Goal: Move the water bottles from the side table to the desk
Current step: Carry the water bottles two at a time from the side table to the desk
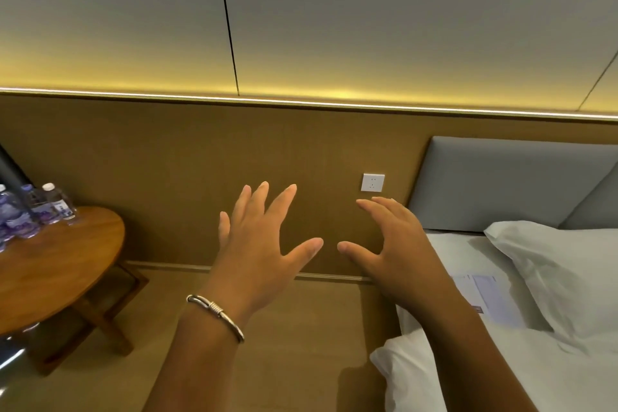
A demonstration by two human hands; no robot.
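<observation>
Both hands hang empty with fingers spread before the wall, the left hand (257,244) wearing a silver bangle, the right hand (384,244) nearer the bed. The clear plastic water bottles with purple labels (36,207), perhaps four, stand on the round wooden bench (67,264) far left. Turn left, reach, grip one mid-body.

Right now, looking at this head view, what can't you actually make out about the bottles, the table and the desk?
- Water bottles: the head view's left edge crops the cluster, so their count is uncertain; labels are too small to read.
- Side table: partly cut by the left edge.
- Desk: not in view.
- Paper on the bed: print is too blurred to read.
- Left hand and right hand: open, holding nothing.
</observation>
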